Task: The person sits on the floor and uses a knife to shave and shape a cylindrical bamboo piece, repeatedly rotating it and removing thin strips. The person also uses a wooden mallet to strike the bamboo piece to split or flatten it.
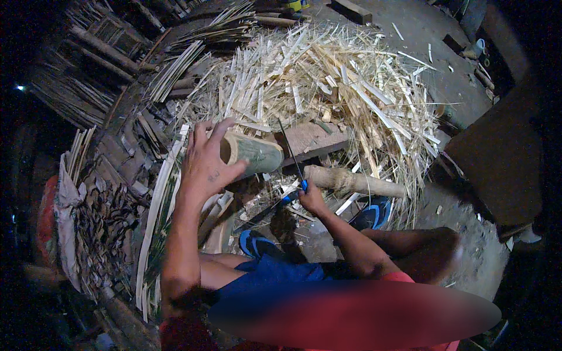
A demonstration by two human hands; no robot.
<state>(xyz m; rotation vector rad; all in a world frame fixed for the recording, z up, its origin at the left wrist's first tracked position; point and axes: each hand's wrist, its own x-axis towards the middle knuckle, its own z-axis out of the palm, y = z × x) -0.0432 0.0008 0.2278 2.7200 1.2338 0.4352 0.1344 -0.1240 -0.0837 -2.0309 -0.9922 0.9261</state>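
Note:
A short green bamboo section [261, 155] lies on its side against a wooden block [325, 139], its hollow cut end facing left. At that end is my left hand [208, 164], fingers spread apart and thumb across the rim; whether it touches the bamboo is hard to tell. My right hand [312, 200] is closed round the blue handle of a knife [290, 146], whose thin dark blade points up and away beside the bamboo. Just left of this hand is a second long, dark thing with a blue part [288, 199]. A club-shaped wooden piece [363, 182] lies to the right.
A big heap of pale bamboo shavings [293, 76] spreads beyond the block. Long split strips [157, 216] lie left of my left arm, near dark scraps [108, 225]. My feet in blue-and-black sandals [374, 214] flank the work area. A brown panel [494, 158] stands at right.

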